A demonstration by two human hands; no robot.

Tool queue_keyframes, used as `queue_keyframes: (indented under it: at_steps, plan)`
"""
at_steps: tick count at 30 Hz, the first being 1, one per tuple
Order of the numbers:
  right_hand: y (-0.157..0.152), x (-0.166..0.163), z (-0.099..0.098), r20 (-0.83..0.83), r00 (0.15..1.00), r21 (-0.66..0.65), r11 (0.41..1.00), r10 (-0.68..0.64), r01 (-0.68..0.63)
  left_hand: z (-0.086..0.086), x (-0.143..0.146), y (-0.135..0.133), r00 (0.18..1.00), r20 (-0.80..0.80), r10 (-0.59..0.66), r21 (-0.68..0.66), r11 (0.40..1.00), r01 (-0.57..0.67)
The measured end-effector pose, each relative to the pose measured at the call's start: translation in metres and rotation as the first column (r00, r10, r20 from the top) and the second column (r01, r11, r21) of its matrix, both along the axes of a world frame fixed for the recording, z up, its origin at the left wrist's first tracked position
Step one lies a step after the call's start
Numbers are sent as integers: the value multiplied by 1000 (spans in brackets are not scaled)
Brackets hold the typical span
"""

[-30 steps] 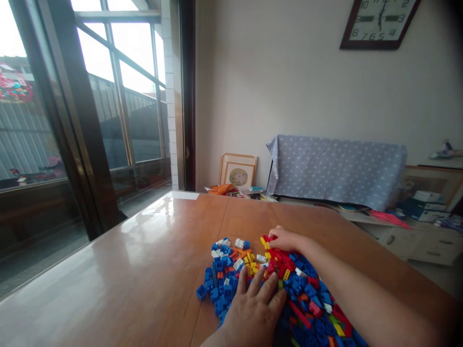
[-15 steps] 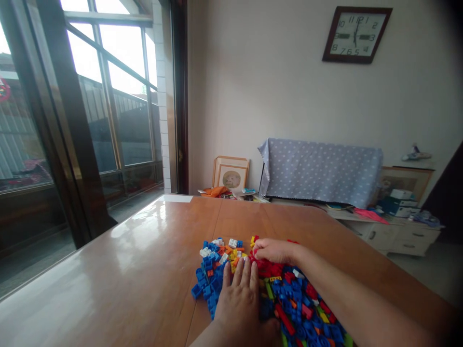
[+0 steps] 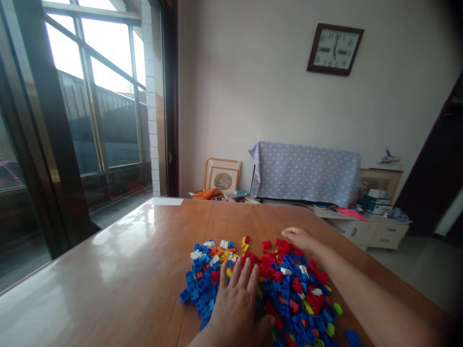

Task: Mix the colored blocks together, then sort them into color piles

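Note:
A pile of toy building bricks covers the near part of the table, with blue bricks [image 3: 202,289] on the left, red bricks [image 3: 267,265] at the far middle and a mixed heap [image 3: 296,303] on the right. My left hand [image 3: 237,299] lies palm down over the middle of the pile, fingers spread, hiding the bricks beneath. Past the red bricks, at the pile's far right edge, is my right hand [image 3: 300,239], its fingers curled together. Whatever they hold, if anything, is hidden. White bricks [image 3: 224,245] and yellow bricks [image 3: 245,243] lie along the far edge.
The bricks lie on a glossy brown wooden table [image 3: 126,270]. Behind it, a low white cabinet [image 3: 379,233] stands by the wall, near a cloth-covered object [image 3: 307,171] and framed pictures [image 3: 222,176]. Glass doors [image 3: 108,125] are on the left.
My right hand has moved right and away from the red bricks beside my left hand, uncovering more of them. My left hand stays over the pile. The view has turned slightly right.

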State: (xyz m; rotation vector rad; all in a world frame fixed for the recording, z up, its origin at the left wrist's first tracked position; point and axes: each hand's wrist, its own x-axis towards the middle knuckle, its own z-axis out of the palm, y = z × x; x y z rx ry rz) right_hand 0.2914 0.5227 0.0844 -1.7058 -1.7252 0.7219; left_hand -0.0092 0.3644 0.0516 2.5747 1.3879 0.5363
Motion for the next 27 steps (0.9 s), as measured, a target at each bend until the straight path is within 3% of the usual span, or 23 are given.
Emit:
queue_keyframes:
  at_steps: [5, 10, 19, 27]
  plan:
    - [3, 13, -31, 70, 997, -68, 997, -25, 30, -3, 4, 5, 965, -32, -260, -74, 963, 257]
    - [5, -15, -45, 79, 996, -103, 994, 42, -34, -9, 5, 9, 959, -53, -278, -82, 958, 273]
    - [-1, -76, -21, -33, 961, -266, 925, 273, -272, -5, 5, 8, 969, -56, -240, -63, 970, 237]
    - [-38, -106, 9, -105, 914, -187, 895, 392, -406, 3, 3, -1, 991, 12, -130, -60, 990, 131]
